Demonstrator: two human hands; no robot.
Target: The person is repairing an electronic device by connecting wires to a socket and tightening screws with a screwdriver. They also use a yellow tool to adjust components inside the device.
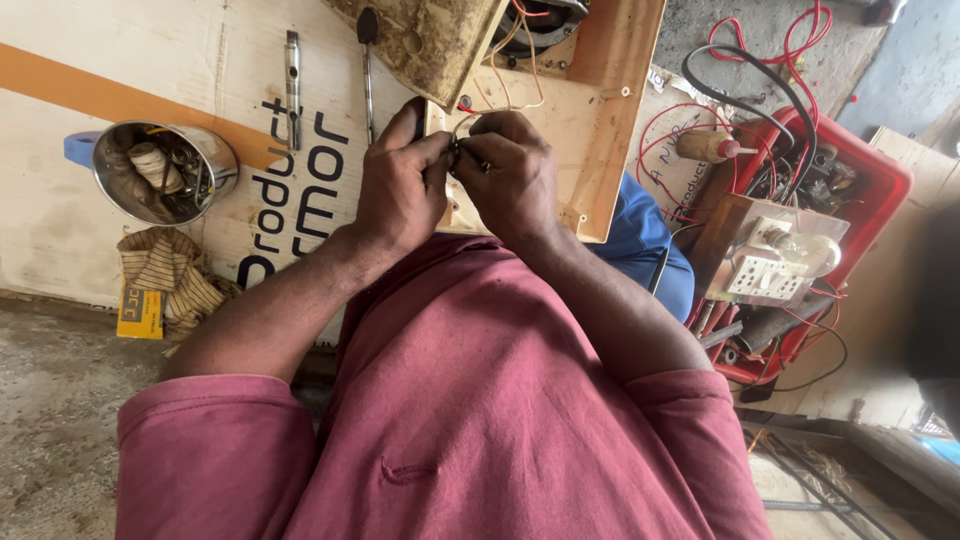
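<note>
Thin wires (478, 118), pale and reddish, come from the wooden appliance base (590, 110) and end between my two hands, and this small wire end is the thing I work on, in the middle of the view just above my chest. My left hand (400, 185) has the fingers closed narrow, thumb and forefinger pinching the wire end, though the tip itself is too small for me to see well. My right hand (512, 175) is touching the left one, its fingers curled tight around a small dark piece (466, 153) at the same spot; I cannot tell if it is a tool or a part. Both hands rest against the edge of the wooden base, which lies on a sheet of printed cardboard (200, 60). At the top of the base a dirty metal housing (430, 40) leans, with a round motor part (545, 20) beside it. On the cardboard near my left hand lie a screwdriver (368, 70) and a slim metal tool (292, 85). Further left stands a steel cup (165, 172) full of small parts, with a striped cloth (170, 275) below it. On the right side, well apart, a red tray (880, 190) holds red wires, a socket board (765, 275) and a bulb (810, 250).
</note>
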